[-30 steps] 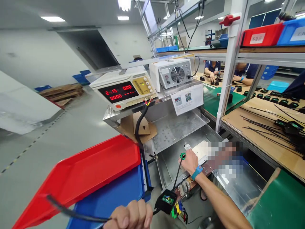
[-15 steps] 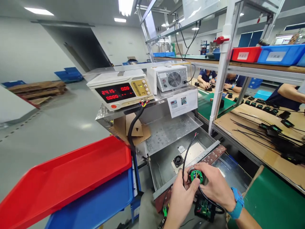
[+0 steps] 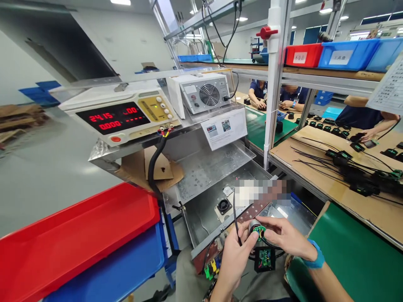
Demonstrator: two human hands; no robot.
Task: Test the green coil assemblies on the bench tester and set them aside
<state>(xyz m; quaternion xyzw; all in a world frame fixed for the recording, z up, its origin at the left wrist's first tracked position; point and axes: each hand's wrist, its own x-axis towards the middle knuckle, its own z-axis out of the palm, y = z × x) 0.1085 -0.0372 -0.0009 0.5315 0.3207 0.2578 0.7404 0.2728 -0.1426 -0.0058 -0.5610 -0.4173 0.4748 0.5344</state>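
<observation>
Both hands hold a small motor, a short grey cylinder with a round green circuit board and thin coloured wires at its end. My left hand is closed, its thumb on the board's edge. A black cable passes between its fingers and sticks upward. My right hand, a blue band at the wrist, pinches the motor from the other side. Below the hands sits an open black case with a green circuit board inside, near a dark cable.
A power supply with red digits stands on a metal stand, beside a grey fan unit. Red and blue trays lie at left. Coloured clips hang near my left forearm. Co-workers sit beyond cabled black parts.
The view has turned right, so the stand and trays sit further left. The motor is tilted, showing more of its metal side. The black case beneath shows more plainly.
</observation>
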